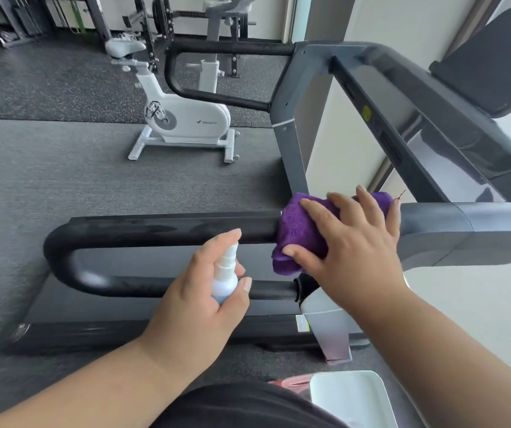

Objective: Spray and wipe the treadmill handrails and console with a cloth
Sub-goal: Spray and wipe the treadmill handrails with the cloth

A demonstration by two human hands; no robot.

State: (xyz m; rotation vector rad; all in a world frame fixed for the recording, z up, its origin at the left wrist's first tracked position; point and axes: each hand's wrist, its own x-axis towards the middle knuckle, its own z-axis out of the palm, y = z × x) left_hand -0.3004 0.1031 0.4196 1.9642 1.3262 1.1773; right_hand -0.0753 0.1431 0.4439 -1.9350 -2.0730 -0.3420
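A black looped near handrail point(155, 225) of the treadmill runs across the middle of the head view. A purple cloth point(297, 230) is draped over its right end where it meets the grey frame. My right hand point(350, 242) lies flat on the cloth, fingers spread, pressing it onto the rail. My left hand point(195, 301) grips a small white spray bottle point(225, 278) upright, nozzle near the rail's top bar. The far handrail point(217, 50) loops at the upper middle. The dark console point(452, 140) slopes up at the right.
A white exercise bike point(183, 118) stands on the grey floor beyond the treadmill. Black weight racks point(155, 23) line the back wall. The treadmill deck point(155, 316) lies below the near rail. A white bin point(350, 396) sits at the bottom right by my body.
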